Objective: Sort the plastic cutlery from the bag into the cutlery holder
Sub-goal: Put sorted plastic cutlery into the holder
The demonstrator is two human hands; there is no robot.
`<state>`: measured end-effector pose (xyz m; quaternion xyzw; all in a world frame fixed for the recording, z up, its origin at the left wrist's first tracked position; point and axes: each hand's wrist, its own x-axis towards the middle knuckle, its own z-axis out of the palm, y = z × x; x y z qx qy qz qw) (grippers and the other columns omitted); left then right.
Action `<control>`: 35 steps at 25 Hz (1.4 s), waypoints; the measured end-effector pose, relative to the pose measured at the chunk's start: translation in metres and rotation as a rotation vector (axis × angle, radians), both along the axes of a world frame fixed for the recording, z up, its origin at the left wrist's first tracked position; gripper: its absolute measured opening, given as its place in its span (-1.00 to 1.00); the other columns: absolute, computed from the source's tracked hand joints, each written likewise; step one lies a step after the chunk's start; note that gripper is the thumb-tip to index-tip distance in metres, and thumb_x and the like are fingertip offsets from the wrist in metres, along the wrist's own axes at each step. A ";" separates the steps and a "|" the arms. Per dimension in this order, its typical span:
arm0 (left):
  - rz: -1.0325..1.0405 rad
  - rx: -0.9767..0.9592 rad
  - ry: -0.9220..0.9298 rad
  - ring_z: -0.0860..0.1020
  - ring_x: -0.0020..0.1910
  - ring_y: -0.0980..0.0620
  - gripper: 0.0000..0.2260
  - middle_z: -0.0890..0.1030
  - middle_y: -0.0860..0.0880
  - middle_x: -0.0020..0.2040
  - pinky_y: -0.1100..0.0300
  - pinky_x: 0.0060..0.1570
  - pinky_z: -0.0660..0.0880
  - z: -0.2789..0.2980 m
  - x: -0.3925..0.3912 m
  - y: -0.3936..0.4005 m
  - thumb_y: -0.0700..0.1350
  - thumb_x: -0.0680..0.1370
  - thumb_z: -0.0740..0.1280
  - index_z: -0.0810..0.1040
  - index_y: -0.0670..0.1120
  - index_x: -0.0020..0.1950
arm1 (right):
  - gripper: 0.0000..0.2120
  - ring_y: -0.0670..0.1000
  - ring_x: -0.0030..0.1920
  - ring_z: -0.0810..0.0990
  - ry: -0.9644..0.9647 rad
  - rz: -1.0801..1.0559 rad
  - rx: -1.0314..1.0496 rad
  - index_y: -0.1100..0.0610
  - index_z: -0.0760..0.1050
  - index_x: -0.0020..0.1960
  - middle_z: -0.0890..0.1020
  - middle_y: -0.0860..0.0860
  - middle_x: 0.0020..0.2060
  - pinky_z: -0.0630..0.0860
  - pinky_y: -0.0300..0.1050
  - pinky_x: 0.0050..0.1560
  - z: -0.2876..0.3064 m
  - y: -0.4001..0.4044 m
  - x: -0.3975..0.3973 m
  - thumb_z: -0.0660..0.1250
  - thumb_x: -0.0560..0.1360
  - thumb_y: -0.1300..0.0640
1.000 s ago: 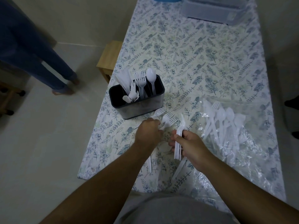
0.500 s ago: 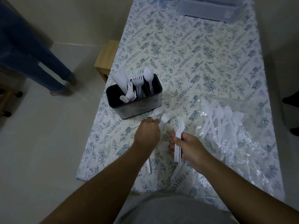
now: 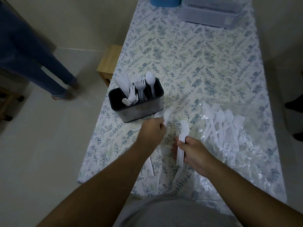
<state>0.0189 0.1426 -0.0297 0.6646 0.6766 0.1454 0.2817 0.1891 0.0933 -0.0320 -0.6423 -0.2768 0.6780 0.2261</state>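
Note:
A black cutlery holder point(image 3: 121, 110) stands near the table's left edge with white knives, forks and a spoon upright in its compartments. Just in front of it, my left hand point(image 3: 151, 131) is shut on a white fork point(image 3: 166, 116) whose tines point toward the holder. A second fork point(image 3: 158, 114) lies beside it. My right hand point(image 3: 192, 153) grips a stack of white forks point(image 3: 182, 143), tines up. The clear plastic bag point(image 3: 246, 154) lies flat to the right with spoons and forks point(image 3: 223, 122) on it. Loose knives point(image 3: 150, 167) lie under my arms.
The table wears a floral cloth point(image 3: 188, 63). A clear lidded box point(image 3: 213, 15) and a blue object point(image 3: 165, 1) sit at the far end. A wooden stool point(image 3: 109, 63) stands left of the table. Another person's legs in jeans point(image 3: 32, 63) stand on the floor at left.
My left hand has lifted its fork slightly and moved a little toward the holder. My right hand keeps the fork stack in about the same place.

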 end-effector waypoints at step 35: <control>0.165 0.045 -0.036 0.62 -0.07 -0.02 -0.81 0.66 -0.08 0.02 0.12 -0.03 0.59 0.003 -0.029 -0.012 -0.25 0.58 0.32 0.66 -0.12 0.13 | -0.88 0.11 0.04 0.73 -0.008 -0.046 0.073 0.09 0.66 0.09 0.75 0.12 -0.02 0.62 0.21 0.19 0.015 -0.014 -0.005 0.41 0.57 0.22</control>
